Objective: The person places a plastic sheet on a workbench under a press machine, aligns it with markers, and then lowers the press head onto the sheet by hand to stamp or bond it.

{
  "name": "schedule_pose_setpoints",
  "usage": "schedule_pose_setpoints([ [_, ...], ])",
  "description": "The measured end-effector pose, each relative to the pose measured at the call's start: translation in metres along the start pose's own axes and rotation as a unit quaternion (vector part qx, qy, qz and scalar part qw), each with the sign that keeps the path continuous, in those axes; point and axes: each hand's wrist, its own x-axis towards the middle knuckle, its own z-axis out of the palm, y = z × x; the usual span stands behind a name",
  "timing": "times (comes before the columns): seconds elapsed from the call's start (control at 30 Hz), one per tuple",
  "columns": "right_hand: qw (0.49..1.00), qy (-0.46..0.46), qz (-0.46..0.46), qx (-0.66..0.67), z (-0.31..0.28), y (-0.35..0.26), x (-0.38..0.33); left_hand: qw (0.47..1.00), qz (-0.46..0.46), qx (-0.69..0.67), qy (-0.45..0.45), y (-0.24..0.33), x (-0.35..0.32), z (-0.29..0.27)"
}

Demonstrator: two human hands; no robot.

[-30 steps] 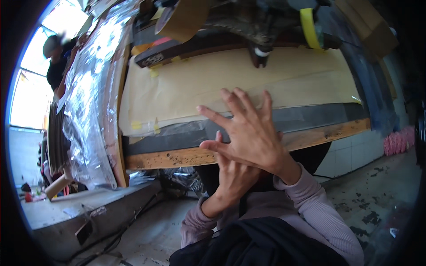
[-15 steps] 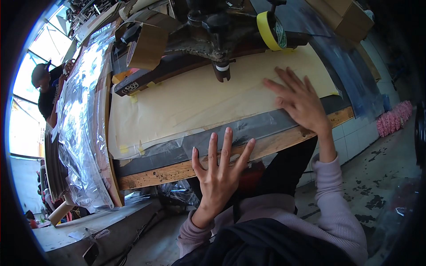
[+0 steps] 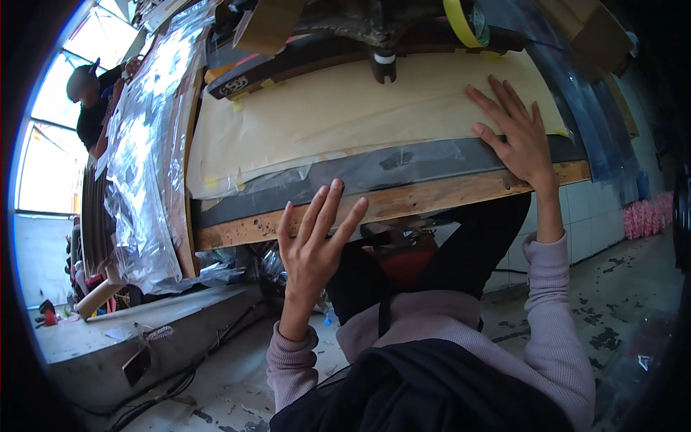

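Observation:
A broad cream sheet [image 3: 338, 108] lies on the work table, with small yellow tape pieces along its edges. My right hand [image 3: 520, 140] rests over the right part of this sheet, palm down, its fingers spread. At the table's near edge, my left hand [image 3: 311, 237] is also open, its fingertips over the wooden edge [image 3: 439, 193] and the dark grey strip [image 3: 392, 162]. Neither hand holds anything. Above the sheet, a black metal machine arm [image 3: 345, 25] ends in a forked foot with a white band.
A dark bar [image 3: 252, 81] runs along the sheet's far side. A yellow tape roll [image 3: 466, 21] hangs from the machine. Clear plastic film [image 3: 147, 165] covers the left side, and blue-tinted film [image 3: 594, 115] the right. Another person [image 3: 90, 104] works far left. A pink bundle [image 3: 648, 216] lies right.
My left hand has shifted left along the near edge. The right hand, blurred earlier, now appears steadier over the sheet's right part. The whole view has shifted, with the table higher in it.

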Motion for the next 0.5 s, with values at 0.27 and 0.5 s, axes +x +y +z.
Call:
schedule_pose_setpoints([
  [0.27, 0.993, 0.049, -0.015, 0.111, 0.000, 0.009, -0.005, 0.998, 0.002, -0.017, 0.062, -0.007, -0.006, 0.006],
  [0.5, 0.960, -0.042, -0.140, 0.237, -0.039, 0.032, -0.048, 0.990, -0.030, -0.128, 0.060, -0.012, 0.004, -0.010],
])
